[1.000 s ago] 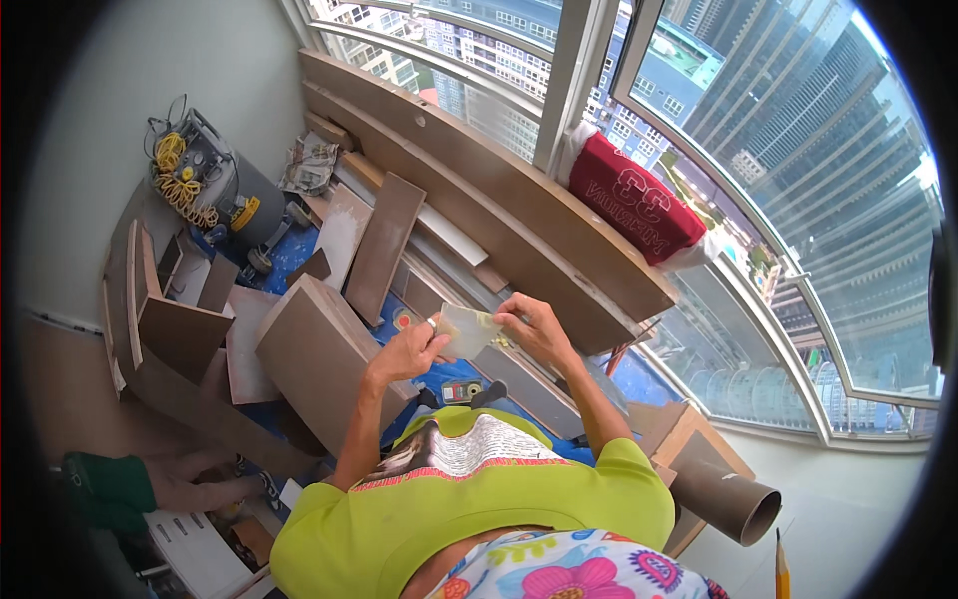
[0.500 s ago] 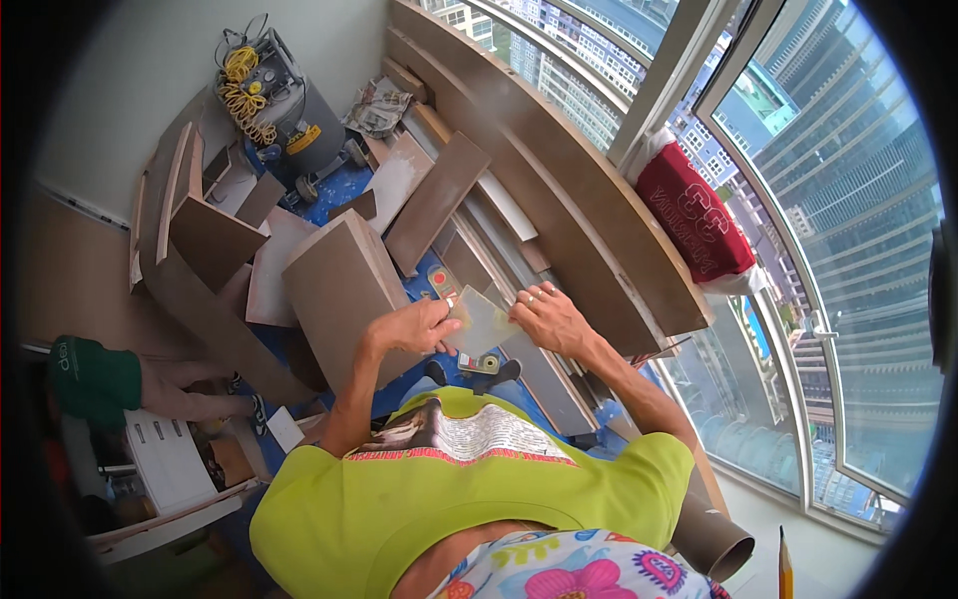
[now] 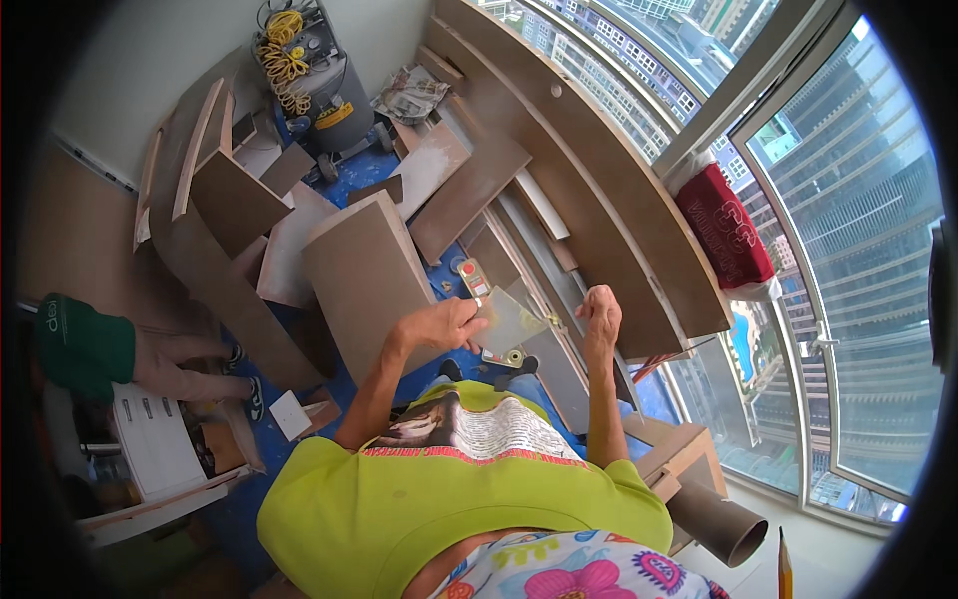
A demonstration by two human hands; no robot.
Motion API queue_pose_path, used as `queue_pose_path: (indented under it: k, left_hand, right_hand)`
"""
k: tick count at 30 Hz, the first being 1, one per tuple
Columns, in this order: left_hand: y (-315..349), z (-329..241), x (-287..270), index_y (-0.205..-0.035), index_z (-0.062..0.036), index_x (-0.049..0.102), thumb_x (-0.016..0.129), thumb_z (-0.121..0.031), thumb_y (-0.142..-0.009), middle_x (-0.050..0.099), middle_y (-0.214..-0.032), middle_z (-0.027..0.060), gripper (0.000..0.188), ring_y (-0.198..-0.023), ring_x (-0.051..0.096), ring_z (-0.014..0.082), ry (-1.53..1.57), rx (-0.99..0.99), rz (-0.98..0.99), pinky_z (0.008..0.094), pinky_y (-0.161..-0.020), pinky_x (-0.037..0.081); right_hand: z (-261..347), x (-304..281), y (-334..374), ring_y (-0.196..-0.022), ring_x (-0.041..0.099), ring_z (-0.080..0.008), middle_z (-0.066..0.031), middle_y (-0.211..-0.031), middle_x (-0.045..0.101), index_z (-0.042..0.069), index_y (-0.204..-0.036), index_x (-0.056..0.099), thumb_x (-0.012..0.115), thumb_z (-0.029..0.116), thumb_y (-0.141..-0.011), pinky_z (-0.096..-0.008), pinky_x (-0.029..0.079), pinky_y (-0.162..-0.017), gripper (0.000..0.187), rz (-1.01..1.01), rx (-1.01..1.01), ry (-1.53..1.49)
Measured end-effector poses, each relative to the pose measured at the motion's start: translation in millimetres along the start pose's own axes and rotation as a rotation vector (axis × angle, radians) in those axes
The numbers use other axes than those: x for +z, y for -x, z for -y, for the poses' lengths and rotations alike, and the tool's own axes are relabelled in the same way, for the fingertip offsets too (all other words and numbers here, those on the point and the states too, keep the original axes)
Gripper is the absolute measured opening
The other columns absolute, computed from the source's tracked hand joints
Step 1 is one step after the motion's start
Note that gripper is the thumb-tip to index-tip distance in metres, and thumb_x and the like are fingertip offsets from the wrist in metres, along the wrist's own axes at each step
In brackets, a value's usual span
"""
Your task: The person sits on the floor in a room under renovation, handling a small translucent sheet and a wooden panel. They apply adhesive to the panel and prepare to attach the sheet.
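Observation:
My left hand is closed on the edge of a thin, translucent pale square sheet with yellowish smears, held out in front of my body. Beside it, apart from the sheet, my right hand is raised with its fingers curled together. Whatever those fingers pinch, if anything, is hidden. Below the sheet, two rectangular tins stand on the floor: one tin has a red round cap, and another tin sits close to my feet.
A large brown box panel stands left of my hands, with loose boards beyond. A grey vacuum with yellow cord stands at the back. Curved wooden panels line the window. Another person in green is at far left.
My right hand has come away from the sheet's right corner and risen with its fingers curled. My left hand keeps hold of the sheet. The whole view has shifted slightly.

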State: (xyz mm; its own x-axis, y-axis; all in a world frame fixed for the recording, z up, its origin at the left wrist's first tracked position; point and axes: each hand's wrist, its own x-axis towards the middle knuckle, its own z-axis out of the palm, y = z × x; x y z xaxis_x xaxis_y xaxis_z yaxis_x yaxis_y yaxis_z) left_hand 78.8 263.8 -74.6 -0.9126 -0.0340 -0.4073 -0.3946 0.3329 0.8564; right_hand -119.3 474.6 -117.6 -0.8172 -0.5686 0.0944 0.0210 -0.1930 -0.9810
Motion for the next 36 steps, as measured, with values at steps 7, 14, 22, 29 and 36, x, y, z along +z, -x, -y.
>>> queue_pose_path:
  k: [7, 14, 22, 29, 36]
  left_hand:
    - [51, 34, 0, -0.097, 0.0025, 0.06, 0.051, -0.03, -0.1, 0.071, -0.075, 0.0115, 0.034, -0.071, 0.073, 0.0234, -0.049, 0.102, -0.15, 0.0372, -0.065, 0.055]
    - [89, 67, 15, -0.107, 0.0013, 0.062, 0.052, -0.03, -0.099, 0.072, -0.072, 0.0079, 0.034, -0.065, 0.07, 0.0208, -0.059, 0.004, -0.141, 0.0385, -0.064, 0.054]
    - [107, 70, 30, -0.107, -0.0006, 0.063, 0.049, -0.029, -0.1, 0.071, -0.075, 0.0104, 0.032, -0.066, 0.07, 0.0225, -0.011, -0.057, -0.198, 0.0383, -0.066, 0.054]
    - [104, 87, 46, -0.103, -0.0002, 0.062, 0.047, -0.027, -0.101, 0.068, -0.082, 0.0191, 0.031, -0.066, 0.069, 0.0289, -0.108, 0.008, -0.081, 0.0407, -0.065, 0.053]
    - [117, 88, 51, -0.108, 0.0097, 0.053, 0.044, -0.019, -0.105, 0.067, -0.103, 0.0223, 0.03, -0.082, 0.075, 0.0279, 0.34, -0.178, -0.227, 0.0326, -0.069, 0.06]
  right_hand:
    - [-3, 79, 56, -0.074, 0.055, -0.0108, -0.0023, -0.075, 0.059, 0.002, -0.087, 0.062, 0.071, 0.016, -0.092, -0.0249, 0.045, -0.072, 0.018, 0.302, -0.095, 0.382]
    - [-27, 109, 84, -0.074, 0.056, -0.0128, -0.0061, -0.079, 0.062, -0.001, -0.092, 0.062, 0.063, 0.015, -0.097, -0.0268, 0.046, -0.071, 0.017, 0.418, 0.014, 0.523]
    - [-39, 128, 91, -0.071, 0.053, -0.023, -0.0109, -0.079, 0.053, 0.001, -0.094, 0.054, 0.052, 0.01, -0.1, -0.0327, 0.043, -0.066, 0.011, 0.499, -0.261, 0.712]
    - [-37, 99, 78, -0.077, 0.055, -0.0358, -0.0165, -0.082, 0.054, 0.002, -0.092, 0.055, 0.057, 0.004, -0.091, -0.0454, 0.044, -0.069, 0.002, 0.868, -0.544, 0.797]
    - [-59, 43, 14, -0.065, 0.043, -0.0105, -0.0025, -0.071, 0.048, 0.003, -0.08, 0.053, 0.054, 0.03, -0.104, -0.0273, 0.039, -0.062, 0.036, 0.154, 0.006, 0.424]
